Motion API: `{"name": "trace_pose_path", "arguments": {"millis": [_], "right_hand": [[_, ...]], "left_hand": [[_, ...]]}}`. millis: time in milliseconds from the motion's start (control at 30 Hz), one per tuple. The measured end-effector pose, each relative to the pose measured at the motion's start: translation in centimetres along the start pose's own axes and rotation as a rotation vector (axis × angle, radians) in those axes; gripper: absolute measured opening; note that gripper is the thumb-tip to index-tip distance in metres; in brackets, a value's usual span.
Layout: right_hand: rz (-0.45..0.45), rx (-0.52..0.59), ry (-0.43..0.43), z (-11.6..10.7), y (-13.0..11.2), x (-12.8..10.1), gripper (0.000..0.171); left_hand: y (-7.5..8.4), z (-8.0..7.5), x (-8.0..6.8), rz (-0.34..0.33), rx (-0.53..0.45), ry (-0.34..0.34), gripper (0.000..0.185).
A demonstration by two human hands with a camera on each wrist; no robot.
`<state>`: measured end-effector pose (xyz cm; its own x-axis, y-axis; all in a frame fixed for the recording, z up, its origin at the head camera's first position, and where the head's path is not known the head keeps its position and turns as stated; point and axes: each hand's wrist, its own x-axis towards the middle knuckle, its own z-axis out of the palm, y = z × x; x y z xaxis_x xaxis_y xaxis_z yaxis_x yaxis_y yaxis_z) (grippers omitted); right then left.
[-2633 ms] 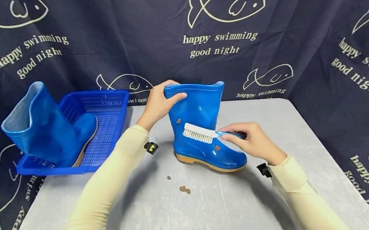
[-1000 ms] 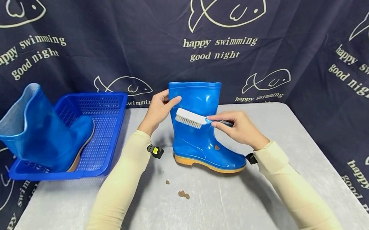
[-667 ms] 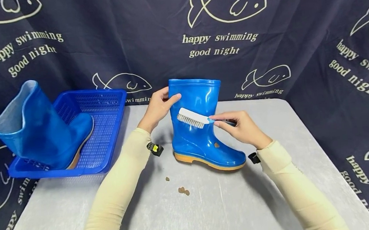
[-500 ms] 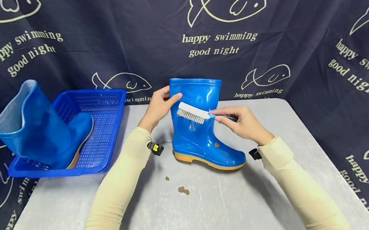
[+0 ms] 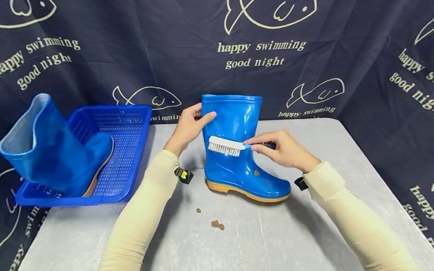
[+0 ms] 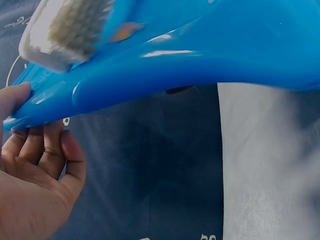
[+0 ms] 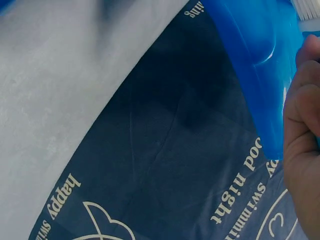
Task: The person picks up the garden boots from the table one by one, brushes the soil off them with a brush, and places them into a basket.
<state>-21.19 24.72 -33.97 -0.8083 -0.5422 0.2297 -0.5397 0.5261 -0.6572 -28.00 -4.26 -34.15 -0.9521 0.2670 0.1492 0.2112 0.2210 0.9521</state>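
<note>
left hand (image 5: 188, 127) pinches the blue boot (image 5: 238, 163) by its shaft at 10 o'clock as it stands on the bench (image 5: 271, 246), right hand (image 5: 284, 148) at 3 o'clock has the brush (image 5: 226, 144) pinched by the handle, in front of the shaft, with some brown bits (image 5: 214, 223) around 7 o'clock

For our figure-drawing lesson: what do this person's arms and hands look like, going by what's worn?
The left sleeve and right sleeve are long and pale cream. The left hand and right hand are gloveless. The left wrist camera is black with a yellow patch; the right wrist camera looks black.
</note>
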Motion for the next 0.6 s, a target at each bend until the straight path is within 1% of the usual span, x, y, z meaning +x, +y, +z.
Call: {"name": "trace_pose_path", "arguments": {"millis": [100, 233, 333, 500, 600], "right_hand": [[-0.021, 0.015, 0.003, 0.0, -0.3, -0.1, 0.026], [-0.08, 0.016, 0.066, -0.5, -0.7, 0.4, 0.026], [-0.081, -0.001, 0.087, -0.7, -0.6, 0.7, 0.026], [-0.026, -0.001, 0.044, 0.1, 0.1, 0.3, 0.026], [-0.017, 0.021, 0.01, 0.9, 0.4, -0.3, 0.026]], "left_hand": [[-0.2, 0.1, 0.0, -0.004, -0.007, 0.003, 0.044], [-0.3, 0.2, 0.0, -0.005, -0.013, -0.005, 0.043], [-0.4, 0.2, 0.0, -0.008, -0.018, -0.011, 0.042], [-0.6, 0.1, 0.0, -0.018, -0.019, -0.021, 0.044], [-0.8, 0.0, 0.0, -0.026, -0.007, -0.016, 0.046]]}}
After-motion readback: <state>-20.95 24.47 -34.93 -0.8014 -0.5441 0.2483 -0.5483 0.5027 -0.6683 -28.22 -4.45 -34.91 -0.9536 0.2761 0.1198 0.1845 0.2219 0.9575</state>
